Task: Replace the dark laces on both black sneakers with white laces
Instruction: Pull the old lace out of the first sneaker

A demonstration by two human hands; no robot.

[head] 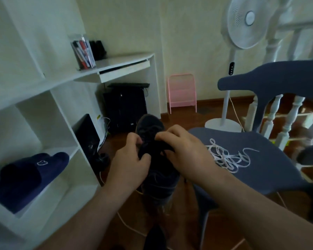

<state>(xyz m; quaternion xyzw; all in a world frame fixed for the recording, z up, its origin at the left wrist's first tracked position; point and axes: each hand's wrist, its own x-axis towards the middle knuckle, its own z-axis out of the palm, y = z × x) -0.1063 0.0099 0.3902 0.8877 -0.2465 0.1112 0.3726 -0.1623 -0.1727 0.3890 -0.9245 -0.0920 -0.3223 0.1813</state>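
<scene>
A white shelf unit (pixel 43 91) stood at left, its low compartment holding two plush navy slippers (pixel 31 174). A smooth blue moulded chair (pixel 260 170) stood at right, its seat carrying a loose tangle of flat white laces (pixel 228 157). Between them one black sneaker (pixel 157 170) was held up, toe pointing away. The left hand (pixel 128 165) and right hand (pixel 184 150) each kept a curled grip, pinching its dark laces (pixel 163 150).
</scene>
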